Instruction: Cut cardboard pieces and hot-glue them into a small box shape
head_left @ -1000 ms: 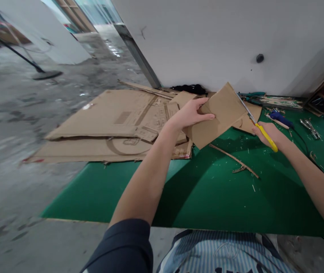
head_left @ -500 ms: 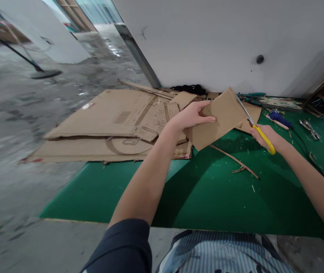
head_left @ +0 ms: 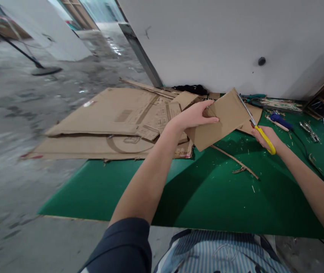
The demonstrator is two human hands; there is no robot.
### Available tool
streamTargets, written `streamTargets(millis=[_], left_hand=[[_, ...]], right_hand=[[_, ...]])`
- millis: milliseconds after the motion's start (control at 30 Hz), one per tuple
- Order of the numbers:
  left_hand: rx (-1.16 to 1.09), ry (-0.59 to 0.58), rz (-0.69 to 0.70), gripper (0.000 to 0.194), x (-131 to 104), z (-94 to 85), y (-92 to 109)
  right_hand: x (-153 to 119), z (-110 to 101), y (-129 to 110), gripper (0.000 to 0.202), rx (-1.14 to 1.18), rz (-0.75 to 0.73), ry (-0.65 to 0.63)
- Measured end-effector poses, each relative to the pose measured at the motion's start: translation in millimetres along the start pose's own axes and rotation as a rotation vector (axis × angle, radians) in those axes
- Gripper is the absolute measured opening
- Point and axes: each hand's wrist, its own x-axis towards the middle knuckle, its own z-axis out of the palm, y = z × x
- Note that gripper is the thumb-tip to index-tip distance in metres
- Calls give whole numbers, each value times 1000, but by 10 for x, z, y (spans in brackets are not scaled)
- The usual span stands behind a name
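Note:
A plain brown piece of cardboard (head_left: 221, 123) is held tilted above the green table (head_left: 219, 201). My left hand (head_left: 196, 115) is closed on its left side, thumb and fingers pinching it. In my right hand (head_left: 266, 137) is a pair of scissors (head_left: 265, 139) with yellow handles, and its blades lie along the cardboard's right edge. Whether the blades are apart I cannot tell. Under the held piece, a thin cardboard strip (head_left: 236, 162) rests on the table. Another flat piece of cardboard (head_left: 254, 113) lies behind the scissors.
Large flattened cardboard boxes (head_left: 93, 113) cover the table's left part and overhang its edge. Toward the right lie a blue-handled tool (head_left: 280, 120) with a cord, a metal tool (head_left: 309, 131) and small scraps. Teal-handled pliers (head_left: 257, 96) lie by the white wall (head_left: 207, 45).
The cardboard and both hands sit slightly farther right in view, and the whole view has shifted a little. The grip on the cardboard and the scissors looks the same.

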Motion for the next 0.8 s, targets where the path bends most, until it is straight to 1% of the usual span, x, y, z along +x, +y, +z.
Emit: streamTargets(millis=[67, 100, 167, 200, 267, 333, 467, 567, 700, 733, 800], left_hand=[[154, -2, -49, 53, 2, -14, 77], [195, 18, -72, 49, 5, -5, 129], [220, 122, -111, 46, 20, 54, 243], [226, 193, -134, 47, 29, 100, 295], [254, 310, -185, 49, 45, 209, 377], [306, 353, -214, 48, 51, 309, 422], [391, 306, -196, 44, 37, 421, 468], [411, 315, -211, 43, 26, 446, 523], [409, 335, -197, 34, 21, 414, 572], [401, 328, -191, 33, 22, 394, 569], [374, 281, -198, 38, 23, 351, 544]], right_hand=[[9, 11, 21, 36, 168, 62, -69], [14, 19, 40, 36, 253, 67, -103], [19, 41, 88, 37, 371, 28, -167], [18, 51, 109, 38, 395, 4, -188], [9, 64, 131, 41, 358, -41, -207], [-10, 62, 118, 44, 298, -74, -218], [-55, 24, 25, 43, 222, -147, -279], [-66, 12, -29, 44, 162, -151, -238], [-34, 33, -37, 48, 62, -143, -203], [-23, 41, -32, 48, 43, -157, -196], [-6, 54, -22, 49, 10, -189, -161]])
